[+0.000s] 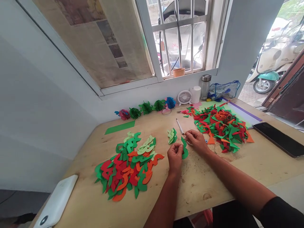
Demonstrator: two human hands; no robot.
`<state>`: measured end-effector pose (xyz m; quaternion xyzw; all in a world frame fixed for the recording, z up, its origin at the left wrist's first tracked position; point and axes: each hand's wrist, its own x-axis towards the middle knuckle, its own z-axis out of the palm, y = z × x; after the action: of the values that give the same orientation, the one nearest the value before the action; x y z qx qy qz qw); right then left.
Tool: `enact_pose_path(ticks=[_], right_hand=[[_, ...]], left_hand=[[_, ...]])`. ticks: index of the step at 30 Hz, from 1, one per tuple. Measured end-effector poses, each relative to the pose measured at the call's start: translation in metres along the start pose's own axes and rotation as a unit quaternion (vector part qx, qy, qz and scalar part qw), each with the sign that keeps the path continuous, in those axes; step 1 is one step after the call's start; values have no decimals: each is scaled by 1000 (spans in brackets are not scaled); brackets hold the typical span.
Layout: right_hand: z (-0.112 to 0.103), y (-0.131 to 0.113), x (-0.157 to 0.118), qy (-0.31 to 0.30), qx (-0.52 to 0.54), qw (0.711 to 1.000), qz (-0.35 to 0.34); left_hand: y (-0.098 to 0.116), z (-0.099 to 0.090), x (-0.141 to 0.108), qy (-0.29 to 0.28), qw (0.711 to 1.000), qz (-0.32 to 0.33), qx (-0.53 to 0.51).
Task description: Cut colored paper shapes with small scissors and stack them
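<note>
In the middle of the table, my left hand (175, 155) pinches a curved green paper cutout (185, 151) between thumb and fingers. Close beside it, my right hand (196, 141) has its fingertips pressed together; whatever lies between them is hidden. A white pen (180, 126) rests on the wood with one end near my right fingertips. Just beyond my left hand lies a small stack of light and dark green cutouts (172, 136). To the left spreads a heap of wavy red, orange and green cutouts (125, 167).
At right is a pile of paper scraps (223, 125), with a black phone (279, 139) near the edge. Along the wall stand folded paper figures (146, 108), a small fan (184, 97), a glass bottle (205, 88) and a clear blue pouch (224, 90). A white device (57, 201) occupies the left edge.
</note>
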<state>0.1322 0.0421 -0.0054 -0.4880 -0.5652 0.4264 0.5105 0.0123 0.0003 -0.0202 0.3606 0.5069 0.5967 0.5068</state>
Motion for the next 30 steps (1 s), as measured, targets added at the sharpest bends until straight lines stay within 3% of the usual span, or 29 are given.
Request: enact_pose_path(ticks=[4,12,14,16,18,21,23,25,30], right_hand=[[-4,-5,1,40,18,999,2],[-30,-8,18,195,63,979,-3],[-36,-7,22,159,-2,987,5],[-40,-8,23,90,-145,985,1],[-41,-8,22,15,-320,947,-7],[-40,-7,17,-81,-504,860,-27],[-39,-8,14,-119,-562,817,-39],[-37,-8,12,-138,-590,794,-44],[-36,-13,6,-149,-607,778,-53]], left_hand=[[0,0,1,11,1000,-3,-3],[-2,0,3,44,999,3,-14],[-3,0,3,46,999,10,-13],[-3,0,4,45,999,19,-3],[-4,-1,4,44,998,33,16],[-2,-3,4,39,996,57,50],[-1,-6,4,39,993,70,81],[2,-10,3,42,987,81,132],[5,-17,-1,55,931,137,334]])
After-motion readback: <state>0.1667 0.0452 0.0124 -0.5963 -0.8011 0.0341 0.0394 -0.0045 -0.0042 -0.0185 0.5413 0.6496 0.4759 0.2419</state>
